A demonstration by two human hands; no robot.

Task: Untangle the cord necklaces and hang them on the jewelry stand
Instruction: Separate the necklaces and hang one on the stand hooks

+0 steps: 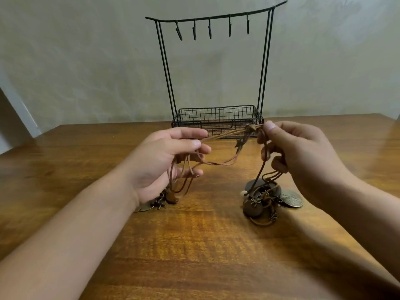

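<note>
Between my two hands, above the worktop [194,245], the brown cord necklaces [218,163] hang in a tangle, strands stretched from one hand to the other. A small star charm [238,143] dangles off the upper strands near my right hand. A knot or bead [251,127] sits on the cords right by my right thumb.

My left hand [164,161] holds the cords pinched between thumb and forefinger, other fingers loosely curled with loops draped through them. Below it a cluster of dark beads and pendants [161,200] rests on the wood, partly hidden by my wrist.

My right hand [303,152] grips the cords too, thumb and forefinger pinched at the knot, lower fingers curled round strands that drop down. Those strands lead to a second pile of pendants [262,202] lying on the worktop: dark wooden discs, a ring, a coil, and a spiral metal disc [291,199] touching its right side.

Behind the hands stands the black wire jewelry stand [217,118], mesh basket at the base, uprights to a curved top bar with five hooks [210,31], all bare. Pale wall [86,72] behind it.
</note>
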